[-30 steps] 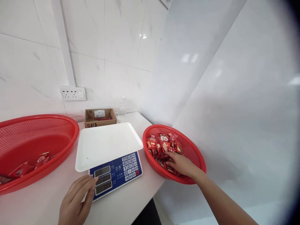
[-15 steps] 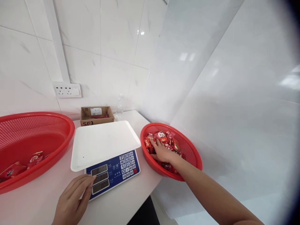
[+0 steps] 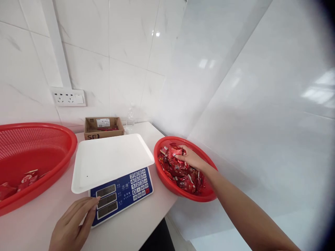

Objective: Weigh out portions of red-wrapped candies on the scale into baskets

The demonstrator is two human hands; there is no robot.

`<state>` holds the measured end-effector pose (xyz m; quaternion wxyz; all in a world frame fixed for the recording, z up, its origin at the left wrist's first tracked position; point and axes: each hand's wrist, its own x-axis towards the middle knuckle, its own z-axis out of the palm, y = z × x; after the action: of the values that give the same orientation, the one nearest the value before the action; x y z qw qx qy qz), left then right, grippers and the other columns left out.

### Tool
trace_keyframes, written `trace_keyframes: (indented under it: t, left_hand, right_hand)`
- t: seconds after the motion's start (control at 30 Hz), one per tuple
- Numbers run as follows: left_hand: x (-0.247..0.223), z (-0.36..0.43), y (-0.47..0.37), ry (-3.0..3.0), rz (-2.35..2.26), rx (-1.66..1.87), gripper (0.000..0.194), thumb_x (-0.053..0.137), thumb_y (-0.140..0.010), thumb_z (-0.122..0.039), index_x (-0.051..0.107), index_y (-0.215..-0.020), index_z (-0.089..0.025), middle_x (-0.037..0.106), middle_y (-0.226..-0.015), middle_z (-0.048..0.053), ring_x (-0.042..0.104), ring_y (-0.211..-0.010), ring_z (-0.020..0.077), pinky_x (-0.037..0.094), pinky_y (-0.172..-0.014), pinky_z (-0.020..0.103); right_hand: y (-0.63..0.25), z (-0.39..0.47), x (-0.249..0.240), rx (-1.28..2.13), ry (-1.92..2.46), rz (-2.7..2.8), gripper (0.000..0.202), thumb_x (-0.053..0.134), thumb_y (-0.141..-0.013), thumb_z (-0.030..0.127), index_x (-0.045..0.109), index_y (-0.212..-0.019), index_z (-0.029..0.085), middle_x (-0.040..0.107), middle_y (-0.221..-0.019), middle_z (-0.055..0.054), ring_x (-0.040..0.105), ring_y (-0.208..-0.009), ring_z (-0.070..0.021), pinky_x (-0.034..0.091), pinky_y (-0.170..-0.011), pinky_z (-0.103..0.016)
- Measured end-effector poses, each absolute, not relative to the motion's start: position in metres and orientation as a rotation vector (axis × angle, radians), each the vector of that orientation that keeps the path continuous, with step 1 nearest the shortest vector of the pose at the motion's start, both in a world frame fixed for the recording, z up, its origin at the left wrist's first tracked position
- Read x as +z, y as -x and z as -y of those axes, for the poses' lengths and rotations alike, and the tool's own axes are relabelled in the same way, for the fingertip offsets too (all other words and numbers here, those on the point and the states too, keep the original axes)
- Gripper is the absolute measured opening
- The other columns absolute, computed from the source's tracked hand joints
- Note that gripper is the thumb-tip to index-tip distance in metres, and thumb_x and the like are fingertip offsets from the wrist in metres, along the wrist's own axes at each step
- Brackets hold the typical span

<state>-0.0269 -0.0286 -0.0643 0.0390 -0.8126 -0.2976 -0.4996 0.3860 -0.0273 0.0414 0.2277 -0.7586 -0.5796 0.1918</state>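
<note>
My right hand point(image 3: 192, 157) reaches into the right red basket point(image 3: 209, 199), its fingers closed on a red wrapped packet point(image 3: 175, 152) above the pile. Several glossy red packets point(image 3: 187, 183) lie under and beside the hand. My left hand point(image 3: 74, 221) is at the front left of the weighing scale point(image 3: 128, 190). Its thumb and fingers are pressed together beside the displays, with nothing visible between them. Nothing lies on the scale's white pan point(image 3: 112, 158) apart from a small dark speck.
At the left stands a larger red basket point(image 3: 69, 148) with a few red packets point(image 3: 27, 181). Behind the scale are a cardboard box point(image 3: 104, 133) and a clear plastic bottle point(image 3: 130, 116). A wall socket point(image 3: 68, 97) is above the white table point(image 3: 146, 223); a wall stands close on the right.
My right hand, spread over the packets before, has turned and closed on one packet. Packets in the basket have shifted. The view has swung slightly; my left hand keeps its place by the scale.
</note>
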Motion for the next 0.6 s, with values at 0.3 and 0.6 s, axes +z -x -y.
trace_keyframes:
  t: [0.3, 0.6]
  left_hand:
    - [-0.065, 0.030, 0.028, 2.535, 0.948, -1.541, 0.016, 0.049, -0.085, -0.023, 0.060, -0.097, -0.021, 0.068, -0.083, 0.004, 0.066, -0.073, 0.0154, 0.053, -0.066, 0.022]
    - [-0.055, 0.034, 0.023, 2.559, 0.953, -1.579, 0.020, 0.050, -0.083, -0.013, 0.060, -0.099, -0.020, 0.068, -0.080, 0.004, 0.064, -0.074, 0.0144, 0.052, -0.066, 0.022]
  right_hand:
    - [-0.386, 0.031, 0.041, 0.485, 1.995, 1.492, 0.045, 0.056, -0.074, 0.026, 0.052, -0.117, 0.018, 0.062, -0.114, -0.008, 0.060, -0.097, -0.0194, 0.043, -0.087, -0.034]
    - [-0.307, -0.020, 0.056, 0.380, 1.789, 1.685, 0.029, 0.053, -0.078, 0.032, 0.055, -0.105, 0.023, 0.066, -0.103, -0.001, 0.060, -0.093, -0.0179, 0.043, -0.082, -0.031]
